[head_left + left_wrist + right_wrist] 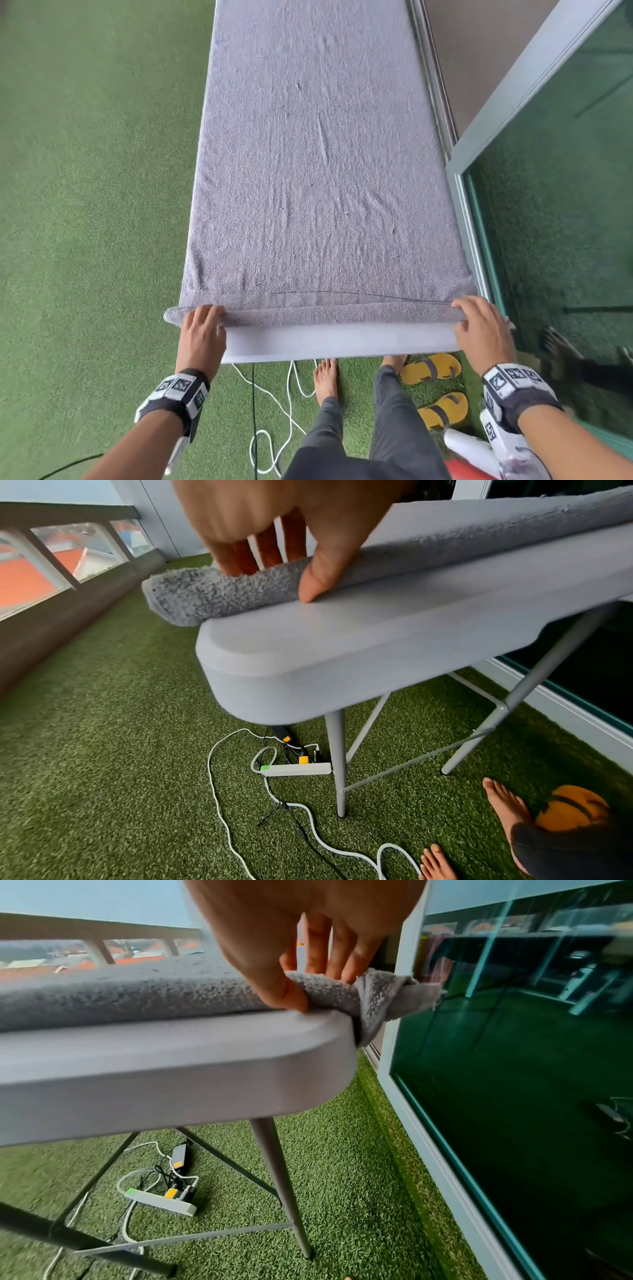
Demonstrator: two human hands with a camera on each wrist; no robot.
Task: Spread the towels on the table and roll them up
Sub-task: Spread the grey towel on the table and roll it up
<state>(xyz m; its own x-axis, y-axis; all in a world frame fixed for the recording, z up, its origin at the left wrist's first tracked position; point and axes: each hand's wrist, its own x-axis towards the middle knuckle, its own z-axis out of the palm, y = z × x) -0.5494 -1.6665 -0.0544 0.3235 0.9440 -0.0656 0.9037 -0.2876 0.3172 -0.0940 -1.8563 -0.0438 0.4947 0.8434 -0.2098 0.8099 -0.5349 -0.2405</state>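
Already, the near edge of the grey terry towel (318, 178) is pinched into a thin roll by the left hand (202, 334) and right hand (481, 330) on the pale grey plastic table (339, 342).

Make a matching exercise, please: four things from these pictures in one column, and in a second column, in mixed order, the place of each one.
Things:
1. towel
2. left hand
3. sandals
4. power strip

Places:
A. on the grass under the table
B. spread over the tabletop, near edge rolled
C. on the grass beside the bare feet
D. on the roll's left end

Pairs: 1-B, 2-D, 3-C, 4-A
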